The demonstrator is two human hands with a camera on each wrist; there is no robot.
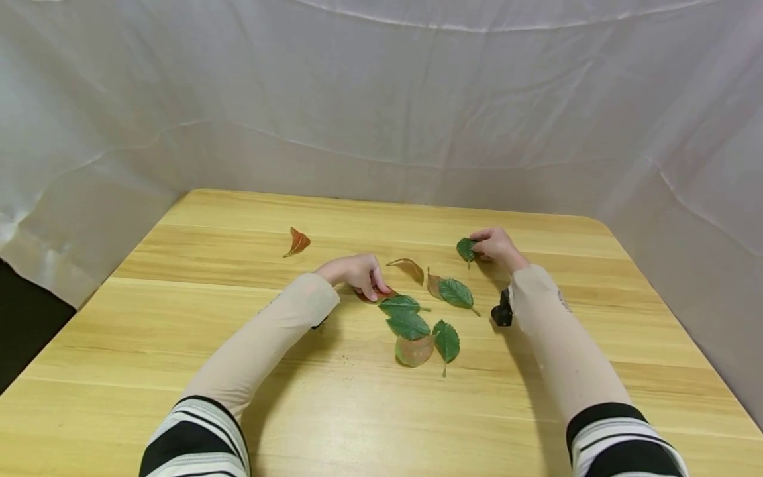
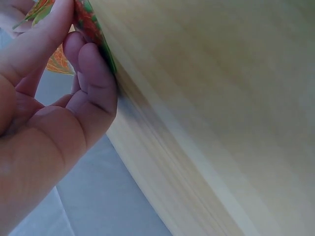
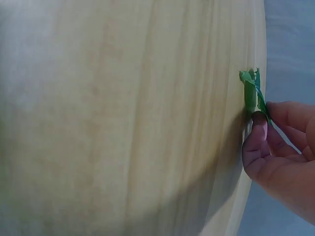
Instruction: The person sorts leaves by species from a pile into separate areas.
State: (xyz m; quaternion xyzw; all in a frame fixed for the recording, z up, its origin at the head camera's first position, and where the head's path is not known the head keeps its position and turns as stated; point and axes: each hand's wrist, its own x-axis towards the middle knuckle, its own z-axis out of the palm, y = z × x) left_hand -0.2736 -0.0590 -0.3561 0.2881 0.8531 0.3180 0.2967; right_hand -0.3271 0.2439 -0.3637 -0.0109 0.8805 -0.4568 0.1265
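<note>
- At the near edge of the cluster, a round brownish leaf [image 1: 412, 354] lies on the wooden table [image 1: 357, 417], at 5 o'clock from your left hand [image 1: 357, 273].
- Beyond it, the upper green leaf [image 1: 401, 305] points its stem to 3 o'clock, its long axis about 9 to 3; your left hand is the nearer one.
- Your left thumb and fingers pinch a red leaf [image 1: 384, 291], at 4 o'clock from that hand, partly hidden by it and just beside the upper green leaf.
- Farther off, your right fingertips pinch a serrated green leaf [image 1: 466, 249], at 9 o'clock from your right hand [image 1: 496, 246], stem towards 6.
- About as far, a curled red-brown leaf [image 1: 298, 242] lies at 10 o'clock from your left hand, untouched.
</note>
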